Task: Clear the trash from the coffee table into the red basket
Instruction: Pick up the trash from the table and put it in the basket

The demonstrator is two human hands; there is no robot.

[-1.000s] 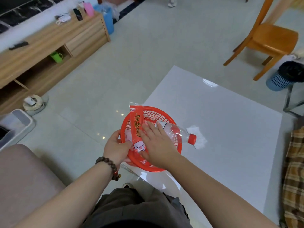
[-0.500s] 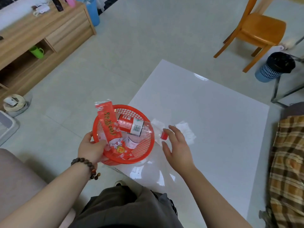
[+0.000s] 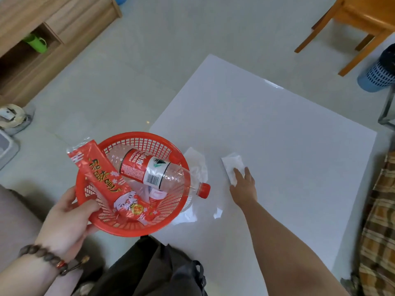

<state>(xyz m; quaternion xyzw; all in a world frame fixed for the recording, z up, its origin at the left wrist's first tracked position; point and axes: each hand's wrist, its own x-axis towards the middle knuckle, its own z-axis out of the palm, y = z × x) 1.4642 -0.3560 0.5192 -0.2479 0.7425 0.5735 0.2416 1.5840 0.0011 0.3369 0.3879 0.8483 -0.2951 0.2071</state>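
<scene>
- As the remaining litter lies flat on the glossy white coffee table (image 3: 288, 146), a light and flimsy handling is judged for it: the white tissue (image 3: 233, 166) is soft, thin and without stiffness, and is best gathered by pinching its near edge or crumpling it into the palm.
- Right hand (image 3: 244, 185): laid on the near end of that tissue, fingers extended and only slightly spread, fingertips pressed on the paper; no pinch is formed yet.
- Left hand (image 3: 68, 218): the red basket (image 3: 136, 226) is held by its near rim, thumb pressed inside the rim and the other fingers hidden beneath; the basket is carried tilted at the table's near left corner, partly over the floor.
- Plastic water bottle (image 3: 154, 169), one: empty, light, smooth and easily rolled; it is lodged in the basket with its red cap overhanging the right rim, so a slip outwards is judged possible.
- Red snack wrapper (image 3: 106, 178), one: thin crinkly film, laid across the basket with its upper end projecting past the left rim.
- White tissues on the table, two: one under the right hand, and a crumpled tissue (image 3: 197, 165) just beside the basket's right rim, partly hidden by the bottle.
- Small white scrap (image 3: 217, 214), one, near the right forearm; whether paper or a reflection cannot be told.
</scene>
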